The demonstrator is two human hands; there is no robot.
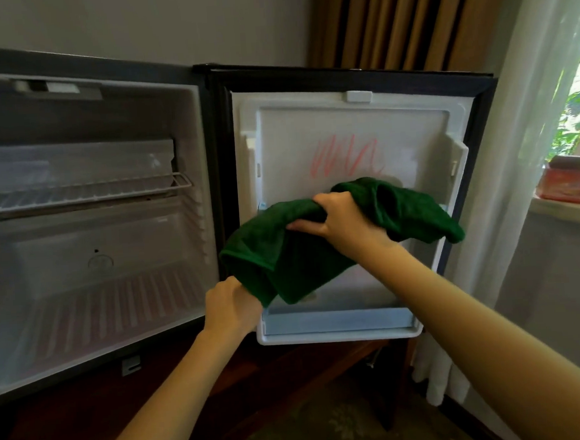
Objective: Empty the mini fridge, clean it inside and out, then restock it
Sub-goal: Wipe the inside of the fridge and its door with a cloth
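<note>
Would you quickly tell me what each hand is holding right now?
Left hand: grips the lower end of the green cloth.
Right hand: grips the same cloth's bunched upper part.

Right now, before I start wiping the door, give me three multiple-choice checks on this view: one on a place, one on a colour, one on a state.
1. Where is the red scribble?
A) on the door's inner panel
B) on the fridge's back wall
C) on the fridge top

2. What colour is the cloth?
A) white
B) green
C) blue

3. How is the cloth held?
A) it lies on the floor
B) both hands grip it
C) it hangs from the door unheld

Answers:
1 A: the scribble shows on the white panel of the open door, just above the cloth.
2 B: the cloth is dark green all over.
3 B: the left hand grips its lower end and the right hand grips its bunched middle, in front of the door.
</note>
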